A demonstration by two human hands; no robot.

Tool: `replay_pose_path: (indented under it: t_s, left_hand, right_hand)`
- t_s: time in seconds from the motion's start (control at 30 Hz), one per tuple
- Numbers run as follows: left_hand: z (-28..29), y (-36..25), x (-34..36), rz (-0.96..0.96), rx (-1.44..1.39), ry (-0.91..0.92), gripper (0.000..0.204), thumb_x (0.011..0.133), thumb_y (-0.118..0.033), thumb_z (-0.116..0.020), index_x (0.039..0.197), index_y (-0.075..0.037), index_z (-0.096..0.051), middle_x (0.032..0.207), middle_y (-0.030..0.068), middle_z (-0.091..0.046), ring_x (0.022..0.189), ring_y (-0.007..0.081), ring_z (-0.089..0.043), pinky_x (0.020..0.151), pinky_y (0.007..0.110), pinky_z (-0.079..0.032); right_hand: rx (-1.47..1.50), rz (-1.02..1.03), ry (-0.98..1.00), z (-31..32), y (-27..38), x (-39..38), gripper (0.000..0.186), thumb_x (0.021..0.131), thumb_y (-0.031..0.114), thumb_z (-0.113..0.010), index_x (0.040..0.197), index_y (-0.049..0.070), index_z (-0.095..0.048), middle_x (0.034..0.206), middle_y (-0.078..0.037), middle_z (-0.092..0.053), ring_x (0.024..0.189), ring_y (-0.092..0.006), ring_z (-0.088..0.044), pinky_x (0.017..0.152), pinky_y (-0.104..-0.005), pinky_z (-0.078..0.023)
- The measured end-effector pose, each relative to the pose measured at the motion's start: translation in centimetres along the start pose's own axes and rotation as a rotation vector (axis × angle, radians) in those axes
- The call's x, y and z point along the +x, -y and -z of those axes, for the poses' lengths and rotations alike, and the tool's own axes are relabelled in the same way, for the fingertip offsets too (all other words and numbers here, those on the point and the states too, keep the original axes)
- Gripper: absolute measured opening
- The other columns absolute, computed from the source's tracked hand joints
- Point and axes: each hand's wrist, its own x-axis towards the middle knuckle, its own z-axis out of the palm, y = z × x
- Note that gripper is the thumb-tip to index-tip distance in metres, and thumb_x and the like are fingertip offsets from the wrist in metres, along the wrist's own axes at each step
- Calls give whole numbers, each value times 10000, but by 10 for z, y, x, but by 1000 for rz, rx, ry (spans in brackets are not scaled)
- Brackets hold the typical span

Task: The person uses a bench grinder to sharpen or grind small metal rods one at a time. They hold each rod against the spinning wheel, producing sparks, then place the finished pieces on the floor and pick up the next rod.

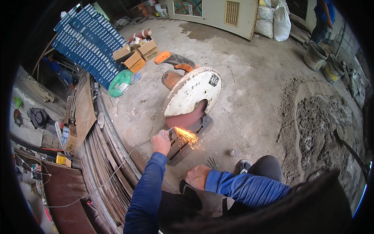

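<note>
An orange and black chop saw (pixel 174 84) with a worn white guard (pixel 191 89) stands on the floor, its reddish disc (pixel 187 119) blurred. Orange sparks (pixel 186 136) spray from the disc's lower left edge, above the dark base (pixel 200 130). My left hand (pixel 160 141) grips a small metal piece (pixel 171 132) against the disc there, its tip hidden by glare. My right hand (pixel 196 177) is low by my dark shoe, fingers curled; what lies under them is hidden. Several short metal pins (pixel 211 163) and a small round container (pixel 235 153) lie right of the base.
Stacked blue boxes (pixel 85 45), cardboard cartons (pixel 134 62) and green coiled material (pixel 119 84) sit back left. Long metal lengths (pixel 107 163) and a cable (pixel 93 191) run along my left. Wet mortar (pixel 319 124), buckets (pixel 315 56) and a person (pixel 323 17) are right; another person (pixel 62 70) is far left.
</note>
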Motion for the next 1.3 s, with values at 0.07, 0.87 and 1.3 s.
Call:
replay_pose_path:
  t_s: [0.07,0.87,1.3]
  left_hand:
    - [0,-1,0,-7,5,-11,231,944,-267,-553,899,-65,-657,803,212,-664,794,421,-636,721,516,-482]
    - [-3,3,-1,-30,37,-26,242,947,-274,-527,871,-72,-636,790,203,-665,758,415,-648,685,529,-509]
    - [19,14,-9,208,-452,331,233,948,-238,-565,918,-31,-666,687,125,-642,596,232,-644,571,357,-518]
  right_hand:
    - [4,-5,1,0,0,0,195,822,150,-578,920,102,-739,959,-94,-729,914,-298,-705,763,-398,-565]
    - [-64,64,-26,-4,-3,0,198,812,146,-574,910,88,-736,887,-140,-722,857,-313,-710,726,-434,-569]
    - [-43,36,-29,-1,-1,-6,183,774,141,-592,870,79,-736,886,-145,-721,865,-333,-708,729,-422,-570]
